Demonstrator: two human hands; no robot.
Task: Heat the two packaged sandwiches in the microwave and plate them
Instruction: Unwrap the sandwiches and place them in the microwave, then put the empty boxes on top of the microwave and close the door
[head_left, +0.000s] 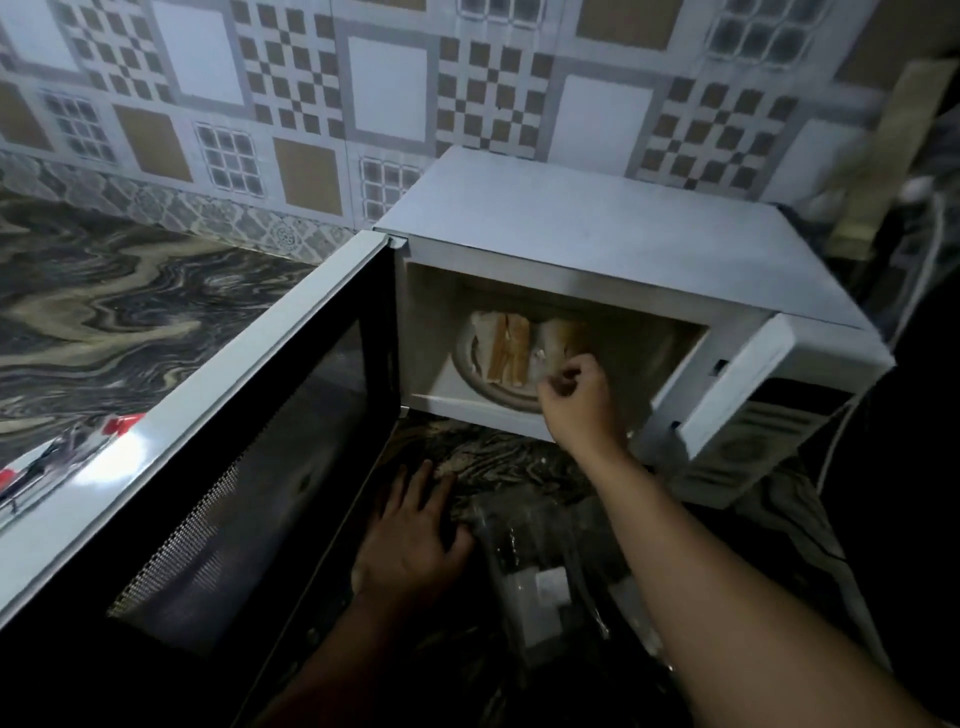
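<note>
rt sandwich (563, 332) partly behind right hand (576, 397), door (208, 467) cropped left

Head view, looking down, close over open microwave (597, 244)

You are standing in a home kitchen. A white microwave (597, 244) sits on a dark, swirled marble-look countertop (104, 301), its door (218, 467) swung open toward you. Behind it, the wall is covered in patterned tiles (363, 93) of checks, grids and plain squares in grey, white and tan. A border of ornate tiles (208, 218) runs where wall meets counter.
</note>
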